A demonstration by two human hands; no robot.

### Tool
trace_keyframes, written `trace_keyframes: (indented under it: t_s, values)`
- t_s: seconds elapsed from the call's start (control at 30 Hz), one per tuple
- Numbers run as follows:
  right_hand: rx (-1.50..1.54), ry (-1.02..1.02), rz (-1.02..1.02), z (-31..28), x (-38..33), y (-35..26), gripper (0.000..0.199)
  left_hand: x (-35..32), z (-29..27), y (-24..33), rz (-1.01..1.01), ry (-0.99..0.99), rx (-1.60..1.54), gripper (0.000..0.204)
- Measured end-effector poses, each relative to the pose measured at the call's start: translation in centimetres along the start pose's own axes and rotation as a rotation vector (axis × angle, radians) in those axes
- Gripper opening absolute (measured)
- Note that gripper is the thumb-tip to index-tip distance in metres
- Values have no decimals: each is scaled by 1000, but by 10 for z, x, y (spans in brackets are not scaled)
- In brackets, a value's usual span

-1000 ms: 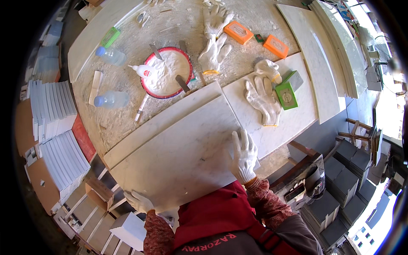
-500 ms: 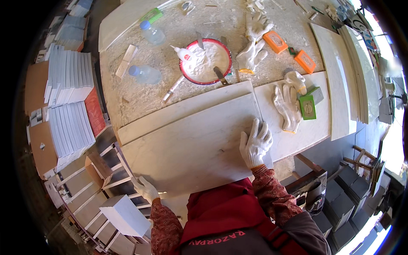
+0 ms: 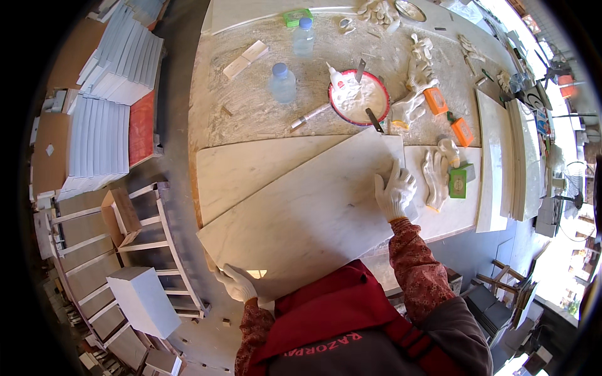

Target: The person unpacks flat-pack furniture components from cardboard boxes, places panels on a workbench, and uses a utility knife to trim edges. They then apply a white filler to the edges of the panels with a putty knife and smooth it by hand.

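The person is positioning a white marble slab [image 3: 301, 213] lying skewed at the frame's centre on the counter [image 3: 251, 113], left hand [image 3: 237, 283] fingers gripping its lower corner, right hand [image 3: 394, 190] pressing flat, probably needing squaring next.

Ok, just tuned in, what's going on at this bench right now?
A person in white gloves is handling a large pale stone slab lying at an angle on the workbench. The left hand grips its near lower corner, while the right hand rests flat on its far right edge. A second slab lies partly underneath. Behind are a red-rimmed bowl of white paste, two plastic bottles and spare gloves.
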State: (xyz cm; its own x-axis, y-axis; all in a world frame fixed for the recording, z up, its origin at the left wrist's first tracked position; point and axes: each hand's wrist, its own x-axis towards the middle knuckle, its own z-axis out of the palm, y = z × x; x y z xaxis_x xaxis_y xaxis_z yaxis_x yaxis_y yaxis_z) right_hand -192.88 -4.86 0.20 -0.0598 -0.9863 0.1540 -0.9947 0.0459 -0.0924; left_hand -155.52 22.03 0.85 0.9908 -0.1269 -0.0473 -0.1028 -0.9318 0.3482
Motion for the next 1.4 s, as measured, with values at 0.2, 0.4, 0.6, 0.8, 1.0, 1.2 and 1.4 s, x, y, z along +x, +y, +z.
trace_keyframes:
  t_s: [0.2,0.4,0.6,0.8,1.0,1.2,1.4]
  values:
    - [674,-308,443,-25,7,42,48,20,16,-20,98,-23,-216,65]
    - [1033,-242,688,-40,0,45,42,22,-13,9,-125,-229,-421,76]
    - [910,55,468,-106,2,-5,41,37,-12,-28,-150,-264,-632,86]
    - [1108,-151,587,-97,22,-30,37,36,-22,-40,-266,-226,-737,96]
    - [1009,-297,541,-65,55,-37,48,21,-7,-46,-341,-145,-697,97]
    - [941,-330,467,-36,80,-17,44,-14,2,-41,-403,-107,-546,99]
    - [800,-420,382,-34,85,-10,55,-25,-20,100,137,-39,138,86]
